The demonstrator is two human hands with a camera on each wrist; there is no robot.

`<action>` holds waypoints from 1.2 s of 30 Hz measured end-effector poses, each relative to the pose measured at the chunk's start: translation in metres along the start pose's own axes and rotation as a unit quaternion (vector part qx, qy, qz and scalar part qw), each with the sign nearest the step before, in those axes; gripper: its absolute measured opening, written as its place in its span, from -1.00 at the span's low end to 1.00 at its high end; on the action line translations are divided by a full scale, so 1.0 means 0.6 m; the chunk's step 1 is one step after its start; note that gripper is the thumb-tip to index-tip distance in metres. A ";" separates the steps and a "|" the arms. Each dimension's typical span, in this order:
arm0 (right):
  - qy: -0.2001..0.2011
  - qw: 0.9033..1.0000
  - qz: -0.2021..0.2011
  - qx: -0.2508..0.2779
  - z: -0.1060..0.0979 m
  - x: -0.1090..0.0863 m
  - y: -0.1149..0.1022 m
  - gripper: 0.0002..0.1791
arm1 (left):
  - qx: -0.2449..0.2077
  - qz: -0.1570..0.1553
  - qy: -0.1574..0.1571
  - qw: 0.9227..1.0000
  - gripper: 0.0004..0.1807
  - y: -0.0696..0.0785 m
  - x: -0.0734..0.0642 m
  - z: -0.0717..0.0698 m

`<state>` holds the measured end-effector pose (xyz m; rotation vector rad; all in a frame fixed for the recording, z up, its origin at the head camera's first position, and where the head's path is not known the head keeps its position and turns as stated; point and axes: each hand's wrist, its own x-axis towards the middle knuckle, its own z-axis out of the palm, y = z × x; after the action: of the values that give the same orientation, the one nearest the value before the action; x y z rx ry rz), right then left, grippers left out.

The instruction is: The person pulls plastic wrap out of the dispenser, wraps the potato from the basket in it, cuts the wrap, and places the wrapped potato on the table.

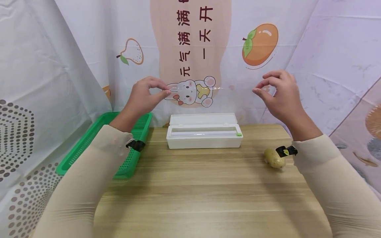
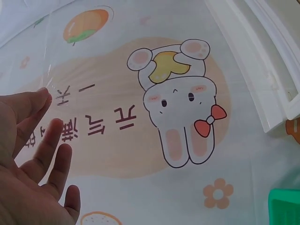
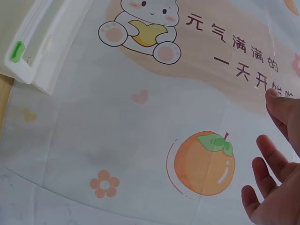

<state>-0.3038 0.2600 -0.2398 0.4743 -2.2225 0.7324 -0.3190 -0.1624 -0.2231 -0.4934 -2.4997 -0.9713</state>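
Observation:
A sheet of clear cling film (image 1: pixel 218 88) stretches between my raised hands, showing mainly as thin glints along its upper edge. My left hand (image 1: pixel 146 94) pinches one corner between thumb and forefinger; in the left wrist view its other fingers (image 2: pixel 60 164) are spread. The opposite corner is pinched by my right hand (image 1: pixel 281 94). Below and between them, a white cling film dispenser box (image 1: pixel 205 142) sits at the table's back edge with its lid (image 1: pixel 203 118) up. Inside lies the film roll (image 1: pixel 202 133), and a green slider (image 1: pixel 239 134) is at the right end.
On the left a green plastic basket (image 1: pixel 131 170) stands partly under my left forearm. A potato (image 1: pixel 274 158) lies on the wooden table (image 1: pixel 202 198) at the right, close to my right sleeve. A printed curtain (image 1: pixel 226 39) hangs behind the table.

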 end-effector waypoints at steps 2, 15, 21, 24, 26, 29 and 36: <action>0.004 1.000 -0.011 0.002 -0.005 -0.002 -0.002 -0.79 | 0.001 0.001 0.001 1.000 -0.69 0.005 -0.003 -0.002; 0.028 0.999 -0.046 -0.002 -0.025 -0.027 -0.015 -0.83 | -0.003 0.033 0.014 0.999 -0.72 0.020 -0.031 -0.013; 0.039 0.997 -0.067 0.000 -0.037 -0.034 -0.022 -0.85 | 0.004 0.051 0.024 0.998 -0.72 0.029 -0.044 -0.020; 0.045 0.996 -0.075 0.001 -0.044 -0.037 -0.027 -0.84 | 0.000 0.062 0.030 0.998 -0.74 0.036 -0.051 -0.024; 0.049 0.995 -0.081 0.002 -0.049 -0.039 -0.030 -0.84 | -0.004 0.067 0.033 0.997 -0.75 0.042 -0.056 -0.027; 0.055 0.994 -0.092 0.004 -0.054 -0.043 -0.032 -0.84 | -0.012 0.078 0.036 0.996 -0.78 0.047 -0.062 -0.030; 0.061 0.993 -0.103 -0.002 -0.065 -0.051 -0.033 -0.85 | -0.011 0.099 0.040 0.994 -0.81 0.054 -0.078 -0.034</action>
<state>-0.2523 0.2725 -0.2337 0.6282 -2.0259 0.6300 -0.2591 -0.1621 -0.2144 -0.6814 -2.3207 -0.9229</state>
